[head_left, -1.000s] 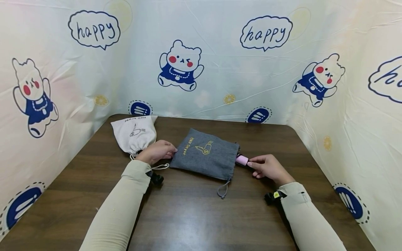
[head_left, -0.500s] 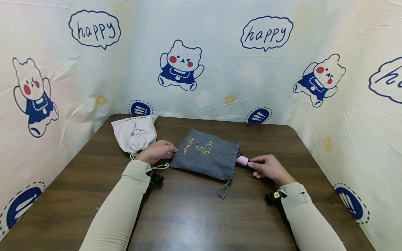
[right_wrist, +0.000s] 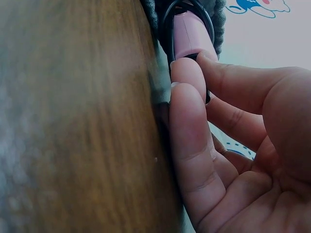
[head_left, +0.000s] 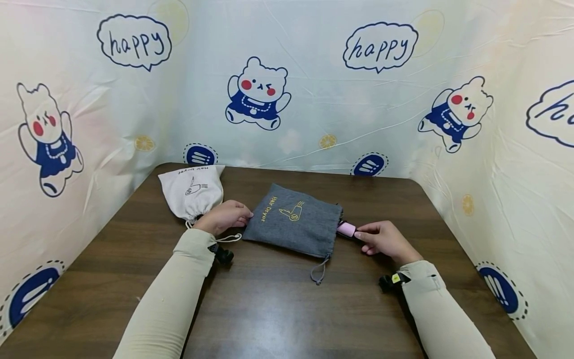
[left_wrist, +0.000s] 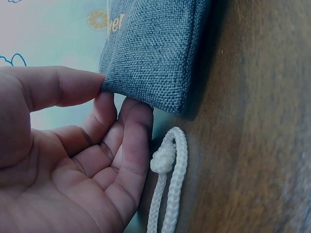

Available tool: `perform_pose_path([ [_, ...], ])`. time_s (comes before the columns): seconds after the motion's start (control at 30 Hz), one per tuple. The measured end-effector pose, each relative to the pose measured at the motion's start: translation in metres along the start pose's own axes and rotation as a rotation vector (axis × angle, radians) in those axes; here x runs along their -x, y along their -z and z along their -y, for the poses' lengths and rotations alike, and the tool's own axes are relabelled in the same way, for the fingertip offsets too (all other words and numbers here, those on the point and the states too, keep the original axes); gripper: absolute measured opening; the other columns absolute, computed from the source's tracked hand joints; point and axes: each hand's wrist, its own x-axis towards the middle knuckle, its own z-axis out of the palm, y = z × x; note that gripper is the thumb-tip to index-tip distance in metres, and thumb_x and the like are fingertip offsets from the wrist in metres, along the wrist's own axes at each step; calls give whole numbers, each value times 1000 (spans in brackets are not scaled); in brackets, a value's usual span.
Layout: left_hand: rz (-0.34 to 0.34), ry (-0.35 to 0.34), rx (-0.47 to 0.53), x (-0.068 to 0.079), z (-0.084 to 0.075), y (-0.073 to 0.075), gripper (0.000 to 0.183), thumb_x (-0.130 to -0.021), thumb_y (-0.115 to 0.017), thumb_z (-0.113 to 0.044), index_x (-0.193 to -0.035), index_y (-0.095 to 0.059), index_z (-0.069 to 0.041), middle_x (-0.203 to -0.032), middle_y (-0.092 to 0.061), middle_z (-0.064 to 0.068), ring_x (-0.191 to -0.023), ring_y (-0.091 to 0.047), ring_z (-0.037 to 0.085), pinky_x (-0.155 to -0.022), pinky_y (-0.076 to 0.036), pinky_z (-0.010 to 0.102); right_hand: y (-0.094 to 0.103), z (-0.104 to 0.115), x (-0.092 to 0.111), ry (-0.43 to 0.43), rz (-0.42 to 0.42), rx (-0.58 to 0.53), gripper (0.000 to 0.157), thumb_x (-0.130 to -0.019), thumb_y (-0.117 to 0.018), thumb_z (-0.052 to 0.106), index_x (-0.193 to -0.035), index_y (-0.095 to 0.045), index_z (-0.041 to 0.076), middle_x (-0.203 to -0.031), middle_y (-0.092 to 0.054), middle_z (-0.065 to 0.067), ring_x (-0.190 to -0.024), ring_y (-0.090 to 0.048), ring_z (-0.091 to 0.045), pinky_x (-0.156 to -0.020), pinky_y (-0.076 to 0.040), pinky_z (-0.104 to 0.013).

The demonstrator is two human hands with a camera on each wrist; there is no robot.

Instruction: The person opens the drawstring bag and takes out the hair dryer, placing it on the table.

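Observation:
A dark grey drawstring bag [head_left: 298,234] printed "Hair Dryer" in yellow lies flat on the table, its mouth facing right. My left hand [head_left: 226,217] pinches the bag's closed left edge between thumb and fingers, as the left wrist view shows close up. From the mouth sticks out the pink handle [head_left: 346,229] of a hair dryer, with a loop of black cord [right_wrist: 209,22] around it. The rest of it is hidden inside the bag. My right hand [head_left: 383,240] pinches the handle's outer end with thumb and fingertips, low over the table.
A white drawstring bag [head_left: 190,192], also printed "Hair Dryer", lies behind my left hand, and its white cord [left_wrist: 170,194] trails past my fingers. The grey bag's cord loop [head_left: 318,273] hangs toward me on the brown table [head_left: 269,309]. A printed curtain [head_left: 309,99] encloses the table's back and sides.

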Motion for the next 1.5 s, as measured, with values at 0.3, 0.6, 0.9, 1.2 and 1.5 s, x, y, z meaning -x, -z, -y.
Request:
perform_pose_path([
  [0.3, -7, 15, -1, 3, -3, -1, 31, -103, -54, -10, -122, -63, 12, -109, -64, 7, -94, -63, 13, -99, -53, 36, 0, 0, 0, -3, 1, 0, 40, -97, -75, 26, -126, -71, -1, -101, -74, -17, -69, -73, -16, -66, -62, -33],
  [0.6, -5, 14, 5, 3, -2, -1, 31, -103, -53, -10, -122, -62, 13, -109, -64, 7, -94, -63, 13, -99, -53, 35, 1, -1, -1, -8, 7, 0, 40, -95, -77, 27, -124, -72, -1, -98, -75, -16, -69, -73, -17, -66, -62, -34],
  [0.9, 2, 9, 10, 2, -2, -1, 31, -103, -54, -10, -122, -62, 13, -107, -64, 6, -94, -63, 12, -98, -54, 35, 2, -2, -1, -7, 10, -3, 40, -95, -77, 27, -123, -72, 0, -98, -75, -15, -69, -73, -17, -66, -62, -34],
  [1.2, 1, 18, 11, 2, -2, -1, 29, -102, -55, -10, -121, -63, 12, -108, -64, 6, -95, -63, 12, -100, -53, 36, 3, 1, 2, -13, 12, 0, 39, -95, -77, 25, -123, -71, -1, -96, -74, -15, -70, -72, -17, -66, -62, -33],
  [1.5, -1, 13, 7, 0, -1, 0, 30, -103, -55, -10, -121, -63, 12, -108, -64, 7, -94, -63, 12, -101, -53, 37, 5, 0, 2, -12, 17, 10, 40, -95, -77, 26, -124, -71, -2, -97, -74, -15, -70, -72, -17, -67, -62, -33],
])
